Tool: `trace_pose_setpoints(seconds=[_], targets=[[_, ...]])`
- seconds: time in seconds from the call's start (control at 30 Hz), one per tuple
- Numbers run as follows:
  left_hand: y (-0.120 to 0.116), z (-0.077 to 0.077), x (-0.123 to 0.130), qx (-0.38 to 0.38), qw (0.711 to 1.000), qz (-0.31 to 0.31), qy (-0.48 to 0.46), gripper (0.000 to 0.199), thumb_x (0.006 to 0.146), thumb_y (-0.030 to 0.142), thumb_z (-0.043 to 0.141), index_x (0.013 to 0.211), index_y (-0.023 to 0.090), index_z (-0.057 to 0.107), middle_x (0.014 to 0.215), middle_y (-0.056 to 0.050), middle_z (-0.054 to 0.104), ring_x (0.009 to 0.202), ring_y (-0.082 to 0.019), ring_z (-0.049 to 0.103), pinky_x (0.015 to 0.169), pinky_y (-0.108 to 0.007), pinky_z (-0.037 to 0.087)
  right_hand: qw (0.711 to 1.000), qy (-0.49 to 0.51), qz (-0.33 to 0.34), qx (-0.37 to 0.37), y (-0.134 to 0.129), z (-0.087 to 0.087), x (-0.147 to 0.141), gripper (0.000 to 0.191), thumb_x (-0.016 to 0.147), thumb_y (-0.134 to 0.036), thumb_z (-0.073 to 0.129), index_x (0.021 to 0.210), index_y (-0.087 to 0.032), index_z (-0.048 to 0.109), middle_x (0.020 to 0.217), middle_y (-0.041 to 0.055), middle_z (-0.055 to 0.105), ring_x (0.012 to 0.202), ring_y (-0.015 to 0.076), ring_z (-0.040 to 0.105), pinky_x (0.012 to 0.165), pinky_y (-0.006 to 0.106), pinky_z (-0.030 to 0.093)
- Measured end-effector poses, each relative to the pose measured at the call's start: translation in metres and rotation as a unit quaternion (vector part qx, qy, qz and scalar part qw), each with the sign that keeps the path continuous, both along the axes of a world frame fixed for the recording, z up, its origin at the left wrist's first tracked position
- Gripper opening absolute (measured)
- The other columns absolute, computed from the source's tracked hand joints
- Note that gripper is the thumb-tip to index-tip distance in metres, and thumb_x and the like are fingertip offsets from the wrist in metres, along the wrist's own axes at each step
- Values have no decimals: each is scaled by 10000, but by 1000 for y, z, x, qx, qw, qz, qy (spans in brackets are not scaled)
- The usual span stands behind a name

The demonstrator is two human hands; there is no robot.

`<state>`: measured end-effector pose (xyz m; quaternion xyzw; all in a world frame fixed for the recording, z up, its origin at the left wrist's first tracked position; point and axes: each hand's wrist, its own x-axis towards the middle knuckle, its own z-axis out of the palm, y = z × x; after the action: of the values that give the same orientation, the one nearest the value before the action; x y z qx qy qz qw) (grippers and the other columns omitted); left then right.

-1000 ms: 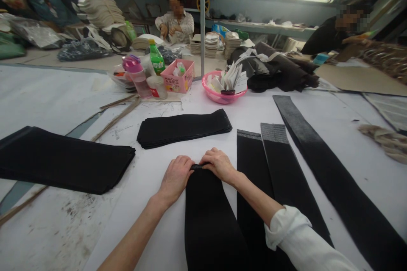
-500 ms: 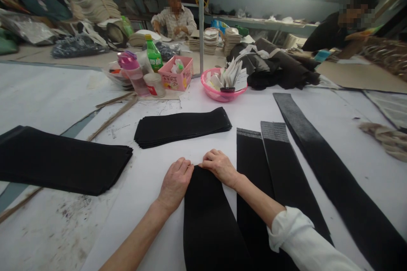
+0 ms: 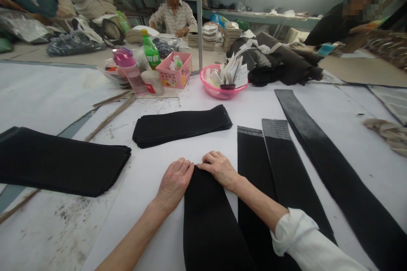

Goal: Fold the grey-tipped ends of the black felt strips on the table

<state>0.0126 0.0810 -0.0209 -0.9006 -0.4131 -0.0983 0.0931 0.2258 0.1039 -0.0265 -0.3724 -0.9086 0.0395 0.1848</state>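
A long black fabric strip (image 3: 210,220) lies on the white table, running from its top edge down to the bottom of the view. My left hand (image 3: 176,182) pinches the strip's top left corner. At the top right corner, my right hand (image 3: 219,169) grips the edge between thumb and fingers. Two black strip piles with grey striped ends (image 3: 254,169) (image 3: 295,178) lie right of the strip, partly under my right forearm. Beyond my hands is a stack of black pieces (image 3: 182,126).
A larger black stack (image 3: 63,161) lies at left, a long grey-ended strip (image 3: 333,169) at right. Farther back stand a pink basin (image 3: 222,91), a pink box (image 3: 174,74), a green bottle (image 3: 150,51) and a metal pole (image 3: 199,17). People sit behind, and an arm shows at upper left.
The view has shifted slightly. My right hand's fingertips have moved a little left along the strip's top edge. At upper left, another person's hand has come into view.
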Motion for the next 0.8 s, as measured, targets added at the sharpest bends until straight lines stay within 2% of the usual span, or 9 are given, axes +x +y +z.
trace_pose_setpoints(seconds=[0.23, 0.47, 0.8], targets=[[-4, 6, 1, 2, 998, -7, 67, 325, 890, 64, 469, 1207, 66, 542, 1038, -120, 568, 1072, -273, 485, 893, -389, 455, 1000, -8, -4, 1, -1, -2, -1, 195, 971, -218, 509, 1107, -265, 640, 979, 51, 562, 914, 195, 474, 787, 332, 376], [-5, 7, 2, -9, 997, -16, 81, 399, 880, 83, 495, 1279, 75, 492, 1039, -116, 573, 1056, -273, 505, 887, -404, 458, 1000, -15, -5, 13, -2, -2, -1, 208, 973, -204, 498, 1124, -255, 633, 971, 56, 561, 905, 195, 471, 779, 334, 382], [-5, 10, 4, 31, 994, -28, 98, 338, 886, 62, 471, 1216, 48, 544, 1047, -117, 600, 1098, -283, 514, 877, -386, 458, 1000, -14, -10, 11, -3, -4, -1, 216, 976, -212, 493, 1143, -263, 620, 988, 58, 559, 923, 200, 473, 794, 338, 382]])
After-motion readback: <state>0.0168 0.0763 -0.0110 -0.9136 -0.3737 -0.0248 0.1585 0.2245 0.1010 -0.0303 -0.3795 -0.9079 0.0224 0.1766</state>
